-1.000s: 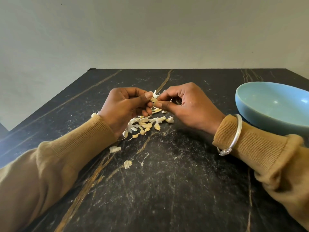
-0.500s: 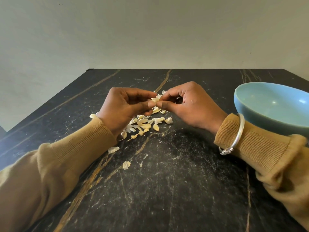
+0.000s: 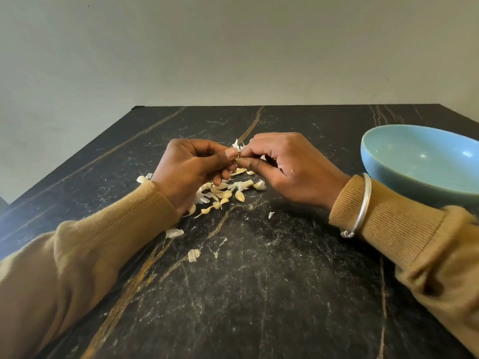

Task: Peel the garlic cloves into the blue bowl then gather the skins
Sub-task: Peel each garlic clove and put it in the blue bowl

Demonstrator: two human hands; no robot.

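My left hand (image 3: 191, 169) and my right hand (image 3: 287, 167) meet above the dark table, both pinching one small garlic clove (image 3: 237, 149) whose white skin sticks up between the fingertips. The clove itself is mostly hidden by my thumbs. Under the hands lies a pile of several garlic cloves and skins (image 3: 228, 194). The blue bowl (image 3: 425, 164) stands at the right, just beyond my right wrist; the part of its inside that I see holds nothing.
Loose skin pieces lie on the black marble table (image 3: 259, 294): one (image 3: 174, 232) by my left sleeve, one (image 3: 193, 255) nearer me, a small one (image 3: 270, 215) under my right hand. A clove (image 3: 142, 179) sits left of my left wrist. A plain wall stands behind.
My hands stay together on the clove with small finger shifts. A small skin flake now lies on the table below my right hand.
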